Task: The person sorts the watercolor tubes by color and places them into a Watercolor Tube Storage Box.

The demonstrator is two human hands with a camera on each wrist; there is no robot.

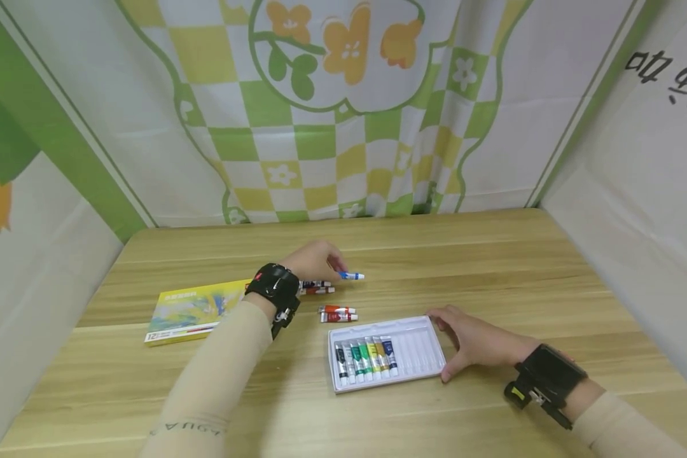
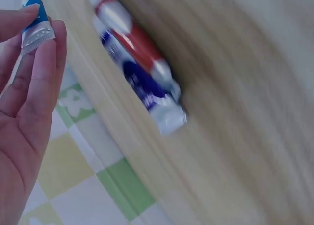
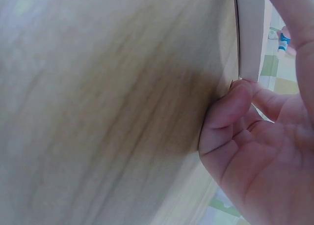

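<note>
My left hand (image 1: 319, 259) pinches a blue paint tube (image 1: 352, 276) between thumb and fingers, over the far middle of the table. In the left wrist view the crimped silver end of that tube (image 2: 38, 36) shows at the fingertips. Two more tubes, a dark blue tube (image 2: 140, 82) and a red tube (image 2: 140, 45), lie side by side near that hand. My right hand (image 1: 481, 337) grips the right end of a white plastic tray (image 1: 389, 383), thumb at the near corner and fingers at the far one. Several tubes (image 1: 366, 359) fill the tray's left slots; its right slots are bare.
An orange tube (image 1: 338, 310) and a dark red tube (image 1: 338, 317) lie just beyond the tray. To the left, partly behind my left forearm, is a yellow paint box (image 1: 197, 308). A checkered curtain (image 1: 343, 152) hangs behind the wooden table (image 1: 492, 254).
</note>
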